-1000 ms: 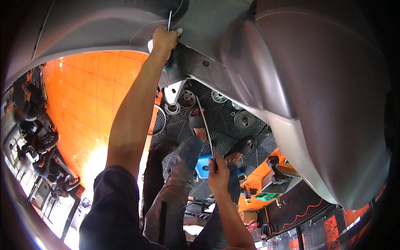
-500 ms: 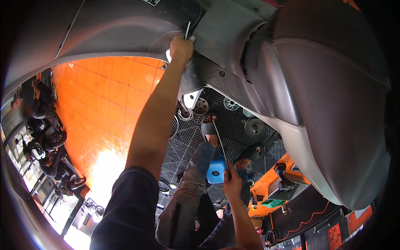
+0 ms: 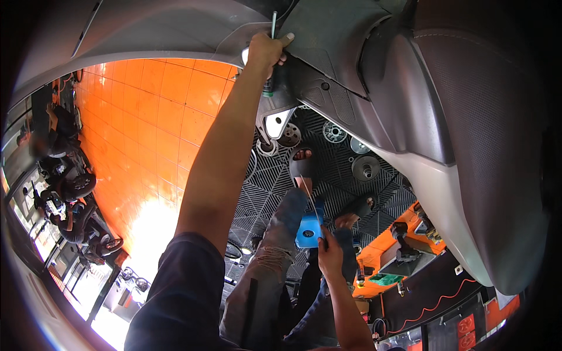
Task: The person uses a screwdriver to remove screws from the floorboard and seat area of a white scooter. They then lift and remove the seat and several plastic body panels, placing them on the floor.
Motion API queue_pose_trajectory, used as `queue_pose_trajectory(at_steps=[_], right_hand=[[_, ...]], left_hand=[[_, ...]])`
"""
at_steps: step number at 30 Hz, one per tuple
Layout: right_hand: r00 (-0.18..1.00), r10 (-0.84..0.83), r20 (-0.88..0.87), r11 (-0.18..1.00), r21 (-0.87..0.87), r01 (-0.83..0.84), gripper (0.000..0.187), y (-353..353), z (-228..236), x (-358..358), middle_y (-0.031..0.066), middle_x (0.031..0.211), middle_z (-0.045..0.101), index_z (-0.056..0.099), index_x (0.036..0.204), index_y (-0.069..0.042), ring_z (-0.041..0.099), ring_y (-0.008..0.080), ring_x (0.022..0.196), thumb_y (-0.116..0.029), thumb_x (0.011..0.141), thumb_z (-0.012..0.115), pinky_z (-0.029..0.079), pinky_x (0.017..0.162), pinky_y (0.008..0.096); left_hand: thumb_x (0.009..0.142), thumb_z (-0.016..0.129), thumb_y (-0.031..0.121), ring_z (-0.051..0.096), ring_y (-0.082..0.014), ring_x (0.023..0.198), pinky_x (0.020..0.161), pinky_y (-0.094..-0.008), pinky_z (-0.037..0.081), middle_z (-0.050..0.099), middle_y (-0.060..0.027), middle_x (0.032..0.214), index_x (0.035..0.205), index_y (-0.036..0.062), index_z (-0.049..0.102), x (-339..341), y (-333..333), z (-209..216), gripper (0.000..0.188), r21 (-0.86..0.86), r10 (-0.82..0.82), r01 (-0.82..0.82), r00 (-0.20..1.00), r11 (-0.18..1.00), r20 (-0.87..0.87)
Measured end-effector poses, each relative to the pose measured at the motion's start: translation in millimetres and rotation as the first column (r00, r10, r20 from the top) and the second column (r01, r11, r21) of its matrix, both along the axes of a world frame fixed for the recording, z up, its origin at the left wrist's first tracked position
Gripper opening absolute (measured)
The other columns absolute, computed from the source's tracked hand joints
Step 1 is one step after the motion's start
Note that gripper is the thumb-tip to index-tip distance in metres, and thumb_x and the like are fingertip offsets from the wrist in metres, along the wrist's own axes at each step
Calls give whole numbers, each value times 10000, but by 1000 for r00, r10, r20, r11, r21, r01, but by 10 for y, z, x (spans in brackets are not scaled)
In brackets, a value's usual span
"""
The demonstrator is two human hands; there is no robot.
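Two slim metal tools [image 3: 274, 26], textured seat [image 3: 480, 111]

- Black ribbed matting [image 3: 263, 196] is covering the floor below the person.
- A slotted metal disc [image 3: 334, 132], a holed brownish disc [image 3: 289, 135] and a grey hub-like part [image 3: 366, 168] are lying on it, well apart.
- A pale ring-shaped part [image 3: 267, 147] is lying just beside the brownish disc.
- Two dark sandals, front [image 3: 301, 167] and rear [image 3: 357, 206], are resting on the matting.
- Glossy orange tiles [image 3: 140, 134] are spreading leftward.
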State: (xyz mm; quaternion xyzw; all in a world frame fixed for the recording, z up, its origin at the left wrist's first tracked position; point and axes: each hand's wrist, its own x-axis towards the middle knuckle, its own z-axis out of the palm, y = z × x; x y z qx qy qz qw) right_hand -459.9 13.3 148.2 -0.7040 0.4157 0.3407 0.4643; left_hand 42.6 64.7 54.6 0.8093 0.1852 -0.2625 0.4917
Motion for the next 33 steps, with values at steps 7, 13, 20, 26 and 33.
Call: queue_pose_trajectory(at_steps=[7, 13, 20, 26, 33], right_hand=[[991, 44, 129, 998, -52, -38, 350, 73, -113, -164, 197, 759, 620, 608, 1303, -112, 625, 303, 632, -152, 955, 618, 477, 613, 397], [1000, -19, -4, 999, -27, 19, 350, 151, -196, -506, 176, 703, 580, 598, 1306, -135, 576, 297, 579, -149, 957, 621, 450, 576, 408], [999, 44, -20, 998, -49, -45, 346, 77, -326, -877, 192, 765, 638, 594, 1298, -141, 645, 394, 689, -215, 961, 618, 479, 624, 463], [989, 82, -120, 994, -58, -90, 375, -257, -189, -759, 208, 858, 681, 576, 1321, -165, 662, 421, 818, -275, 964, 600, 512, 683, 496], [1000, -26, -7, 996, 87, 27, 320, -334, -542, -832, 141, 911, 624, 582, 1280, -74, 605, 289, 804, -213, 992, 577, 468, 682, 386]], left_hand=[[841, 781, 177, 503, -154, 495, 468, -320, 419, 559, -73, 642, 898, -46, 641, 362, 25, -241, 270, -243, 273, -215, 932, 946, 238], [850, 761, 170, 519, -173, 479, 456, -342, 425, 561, -47, 601, 891, 1, 666, -310, 221, 57, 198, -407, 627, -507, 738, 759, 250], [953, 663, 257, 506, -116, 594, 511, -278, 436, 539, -17, 724, 1214, -69, 588, -1298, 676, 722, 424, -221, 399, -339, 849, 914, 348], [976, 625, 242, 536, -107, 528, 511, -264, 444, 588, -33, 694, 1092, -20, 617, -2355, 1726, 1047, 287, -7, 562, -594, 757, 805, 333], [984, 621, 224, 638, -170, 567, 473, -281, 432, 686, -79, 833, 1088, -7, 608, -3221, 3282, 406, 253, 220, 654, -731, 678, 645, 336]])
